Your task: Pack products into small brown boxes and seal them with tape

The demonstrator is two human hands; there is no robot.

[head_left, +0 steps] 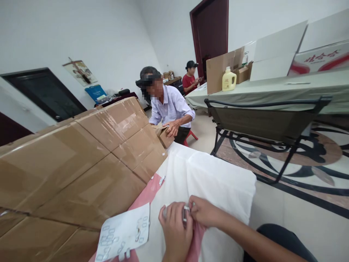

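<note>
Low over the white cloth (212, 174), my left hand (176, 222) curls its fingers around a small greyish object (184, 214), largely hidden by the fingers; its kind does not show. My right hand (203, 211) pinches at that object's right side, thumb and fingers closed together. What sits between those right fingertips is too small to make out. To the left of my left hand lies a white sheet (124, 231) with rows of blue-outlined shapes. Small pale pieces (125, 253) rest at its lower edge. Another small printed piece (162, 180) lies farther off, on pink cloth.
Stacked taped cardboard boxes (73, 174) wall off the left side. Across from me a seated person in a light shirt (171, 103) handles a small box (163, 138). A folding chair (259, 123) stands at right, before a table (272, 92) with a yellow jug (229, 79).
</note>
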